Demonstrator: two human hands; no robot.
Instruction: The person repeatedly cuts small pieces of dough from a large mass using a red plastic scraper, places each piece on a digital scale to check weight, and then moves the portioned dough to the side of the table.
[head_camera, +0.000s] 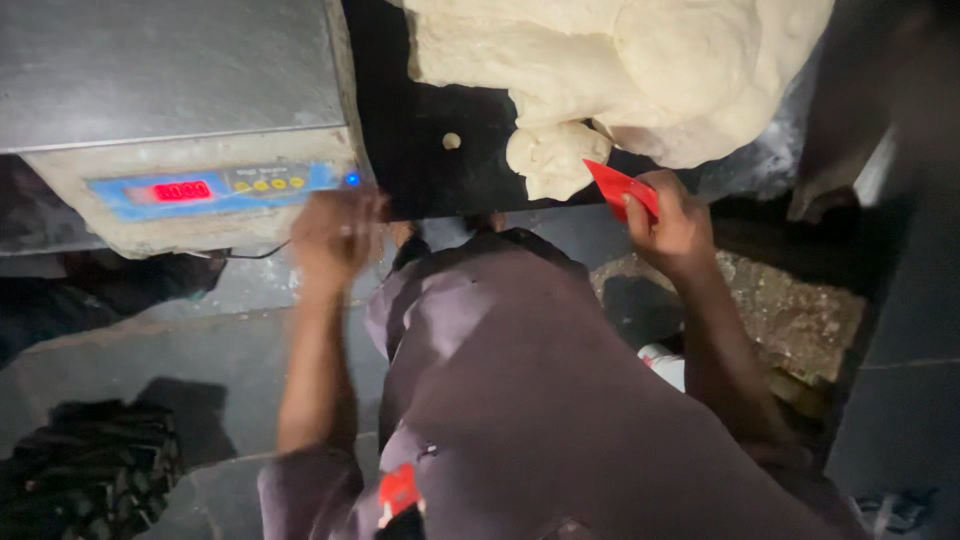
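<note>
Dark worktop: right hand grips red scraper at dough; left hand blurred, grip unclear.

Looking down from the head camera, I see my right hand closed around a red plastic scraper, whose edge touches a small lump of dough at the near side of a big pale dough mass. Both lie on a dark worktop, where a tiny dough crumb sits apart. My left hand, blurred, hovers just below the front edge of a digital scale with a steel pan, a blue panel and a red readout. I cannot tell whether that hand holds anything. My purple shirt fills the lower frame.
</note>
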